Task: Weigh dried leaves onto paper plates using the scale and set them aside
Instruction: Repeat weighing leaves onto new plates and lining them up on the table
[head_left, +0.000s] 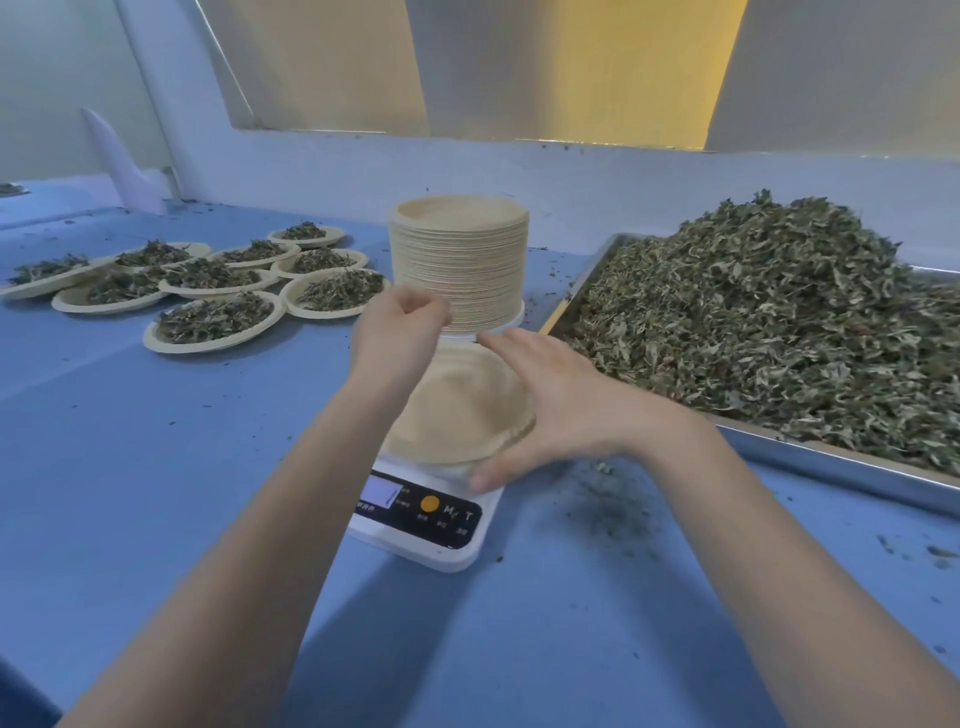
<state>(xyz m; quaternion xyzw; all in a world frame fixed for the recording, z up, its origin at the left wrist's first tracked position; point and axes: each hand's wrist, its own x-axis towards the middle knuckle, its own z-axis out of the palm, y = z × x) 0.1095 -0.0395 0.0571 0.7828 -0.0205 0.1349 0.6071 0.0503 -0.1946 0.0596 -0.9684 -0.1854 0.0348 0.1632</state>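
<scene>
The right hand (561, 410), fingers straight, is steadying an empty paper plate (462, 410) on the scale (431, 525) mid-bench; the left hand (400, 332) is hovering curled, holding nothing visible; a nudge could be shifting the plate off-centre, skewing the reading; ten filled plates (213, 319) are sitting toward the left edge, one stack (460, 260) behind, one tray (831, 457) of dried leaves (779, 312) at the right edge

Scale (421, 525) display unreadable, button labels too small. Left forearm hides near-left rim of blurred plate (462, 410). Tray (841, 462) of leaves cut off at right edge.
</scene>
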